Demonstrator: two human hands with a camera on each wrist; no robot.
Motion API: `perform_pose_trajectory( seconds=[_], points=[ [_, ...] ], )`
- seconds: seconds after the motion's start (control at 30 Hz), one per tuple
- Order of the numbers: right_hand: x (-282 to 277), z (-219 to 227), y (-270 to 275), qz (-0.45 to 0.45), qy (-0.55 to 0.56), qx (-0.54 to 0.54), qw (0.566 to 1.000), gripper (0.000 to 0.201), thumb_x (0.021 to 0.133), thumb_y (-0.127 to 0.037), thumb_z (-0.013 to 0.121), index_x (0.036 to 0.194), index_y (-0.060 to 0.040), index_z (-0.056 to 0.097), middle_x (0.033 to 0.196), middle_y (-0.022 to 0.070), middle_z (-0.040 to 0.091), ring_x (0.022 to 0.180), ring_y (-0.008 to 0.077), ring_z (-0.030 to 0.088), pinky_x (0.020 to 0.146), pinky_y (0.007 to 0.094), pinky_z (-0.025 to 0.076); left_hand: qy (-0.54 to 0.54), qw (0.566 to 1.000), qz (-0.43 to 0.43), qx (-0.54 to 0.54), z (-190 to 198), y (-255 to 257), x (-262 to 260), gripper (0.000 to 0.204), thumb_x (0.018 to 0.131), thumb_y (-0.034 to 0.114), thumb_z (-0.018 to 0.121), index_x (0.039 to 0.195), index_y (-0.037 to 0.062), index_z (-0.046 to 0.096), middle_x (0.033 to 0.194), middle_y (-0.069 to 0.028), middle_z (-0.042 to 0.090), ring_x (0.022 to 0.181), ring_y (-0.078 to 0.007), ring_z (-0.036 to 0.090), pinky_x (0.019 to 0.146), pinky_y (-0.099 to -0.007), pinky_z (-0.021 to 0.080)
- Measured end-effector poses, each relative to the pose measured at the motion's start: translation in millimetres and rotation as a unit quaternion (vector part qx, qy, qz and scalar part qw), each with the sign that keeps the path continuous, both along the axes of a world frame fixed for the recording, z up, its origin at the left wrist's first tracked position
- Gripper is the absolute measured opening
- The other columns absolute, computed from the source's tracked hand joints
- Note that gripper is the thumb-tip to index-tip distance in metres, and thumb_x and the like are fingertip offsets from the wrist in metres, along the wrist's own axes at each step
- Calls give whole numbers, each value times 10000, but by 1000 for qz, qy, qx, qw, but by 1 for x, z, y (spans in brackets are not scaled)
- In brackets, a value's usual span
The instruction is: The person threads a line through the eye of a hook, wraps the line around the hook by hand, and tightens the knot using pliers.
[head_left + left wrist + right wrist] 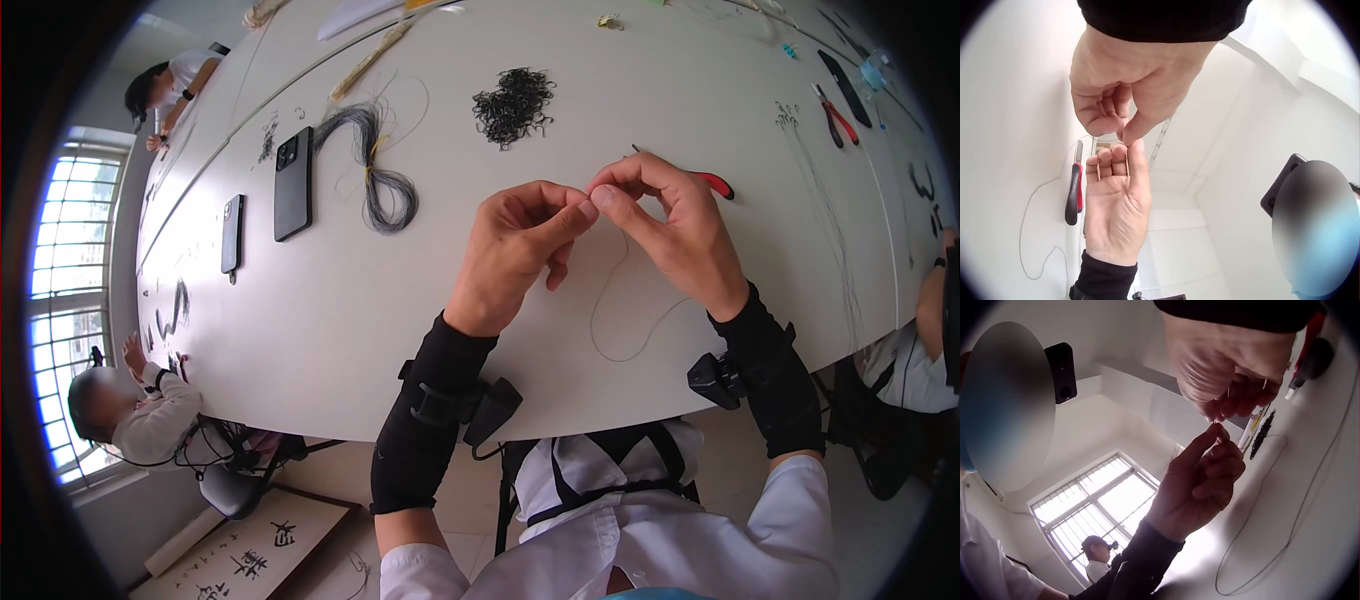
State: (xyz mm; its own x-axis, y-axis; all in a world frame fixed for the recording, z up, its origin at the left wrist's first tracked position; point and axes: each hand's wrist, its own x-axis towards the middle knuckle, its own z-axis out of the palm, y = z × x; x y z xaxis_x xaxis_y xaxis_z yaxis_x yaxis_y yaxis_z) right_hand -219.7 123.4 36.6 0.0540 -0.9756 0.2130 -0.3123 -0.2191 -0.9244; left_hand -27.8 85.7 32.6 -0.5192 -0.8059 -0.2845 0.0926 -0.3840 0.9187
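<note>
The left hand [520, 245] and right hand [675, 225] meet fingertip to fingertip above the white table. Thumb and index of each pinch a thin line [593, 320], which hangs in a loose loop below them in the head view. In the right wrist view a tiny bit of something shows between the fingertips; its shape is too small to tell. The left wrist view shows the same line [1020, 234] curving down beside the right hand [1116, 215]. Red-handled pliers [716, 184] lie behind the right hand, partly hidden by it.
On the table are a pile of black hooks [513, 105], a bundle of dark strands [385, 195], a black phone [293, 185], a smaller phone [232, 235] and other red pliers [835, 118]. Other people sit at the left and right edges.
</note>
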Motion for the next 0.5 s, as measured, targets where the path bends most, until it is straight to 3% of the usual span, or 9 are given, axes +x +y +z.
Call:
perform_pose_trajectory(
  seconds=[0.5],
  points=[
    [-2, -2, 0, 5, -5, 24, 1000, 220, 1005, -186, 630, 1021, 19, 706, 873, 63, 722, 841, 134, 648, 778, 272, 509, -18, 1000, 1, -4, 0, 0, -1, 184, 955, 201, 727, 952, 23, 681, 708, 19, 575, 576, -62, 530, 460, -233, 419]
  ],
)
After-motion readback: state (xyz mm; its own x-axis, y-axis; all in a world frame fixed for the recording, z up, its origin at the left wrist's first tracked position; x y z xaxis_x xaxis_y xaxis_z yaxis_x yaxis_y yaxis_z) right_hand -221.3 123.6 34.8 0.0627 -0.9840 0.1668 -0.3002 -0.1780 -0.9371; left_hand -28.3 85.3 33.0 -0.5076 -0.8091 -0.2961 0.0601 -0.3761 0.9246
